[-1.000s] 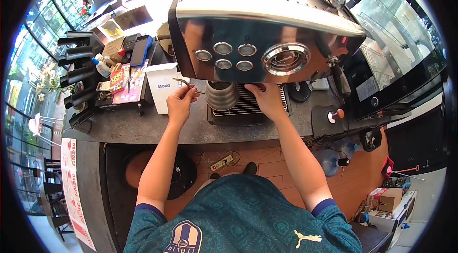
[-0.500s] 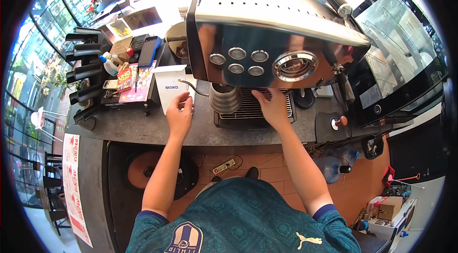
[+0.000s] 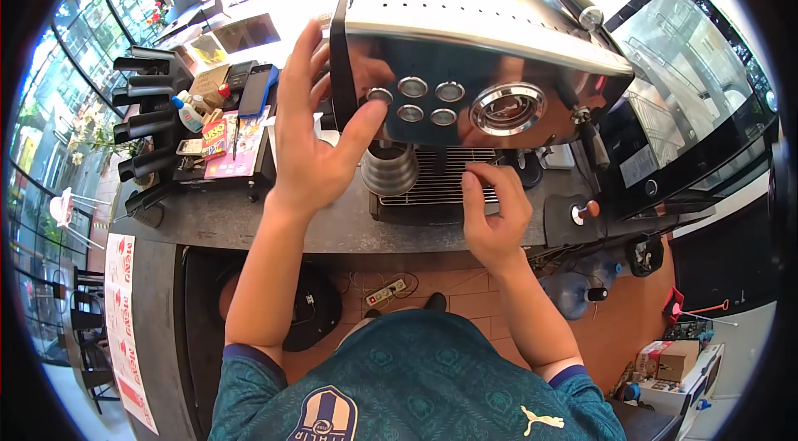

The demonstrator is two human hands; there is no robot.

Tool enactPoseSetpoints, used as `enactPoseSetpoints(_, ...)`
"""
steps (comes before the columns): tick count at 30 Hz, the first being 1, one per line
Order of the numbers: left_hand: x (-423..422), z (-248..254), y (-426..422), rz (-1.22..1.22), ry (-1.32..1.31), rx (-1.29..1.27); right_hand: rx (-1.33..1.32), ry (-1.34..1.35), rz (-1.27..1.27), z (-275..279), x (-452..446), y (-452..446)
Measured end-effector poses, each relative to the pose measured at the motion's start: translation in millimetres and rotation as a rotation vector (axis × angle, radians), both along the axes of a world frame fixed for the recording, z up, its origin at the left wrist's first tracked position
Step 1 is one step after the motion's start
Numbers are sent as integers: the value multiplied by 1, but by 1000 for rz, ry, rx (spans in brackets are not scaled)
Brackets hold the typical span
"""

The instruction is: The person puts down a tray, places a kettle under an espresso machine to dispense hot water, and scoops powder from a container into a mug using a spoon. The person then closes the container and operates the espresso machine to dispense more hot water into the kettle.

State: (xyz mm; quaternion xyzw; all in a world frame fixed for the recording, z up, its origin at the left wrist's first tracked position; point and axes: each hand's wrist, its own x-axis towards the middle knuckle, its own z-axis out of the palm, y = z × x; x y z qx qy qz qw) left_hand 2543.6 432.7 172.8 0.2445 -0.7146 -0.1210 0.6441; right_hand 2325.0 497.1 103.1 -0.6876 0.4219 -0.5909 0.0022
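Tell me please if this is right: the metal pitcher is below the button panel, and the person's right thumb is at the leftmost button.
Not quite: the head view shows the thumb of the left hand at the leftmost button. The metal pitcher is indeed below the button panel.

on the counter [image 3: 208, 223], the coffee machine [image 3: 449, 46] stands between the cup rack [image 3: 151, 118] at left and the glass-fronted oven [image 3: 652, 129] at right, the kettle [image 3: 390, 172] at the left end of its drip tray [image 3: 440, 183], the tamper [image 3: 589, 210] right of that tray, and a power strip [image 3: 385, 291] on the floor [image 3: 465, 283] below.
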Motion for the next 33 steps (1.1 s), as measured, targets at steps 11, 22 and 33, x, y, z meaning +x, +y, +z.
enactPoseSetpoints(11,11,15,-5,17,-152,89,-25,-39,44,16,-6,5)
enactPoseSetpoints(22,13,18,-4,-10,-181,71,-190,172,26,58,11,-12)
enactPoseSetpoints(33,14,19,-4,-41,-131,85,-120,447,-163,65,20,-7)
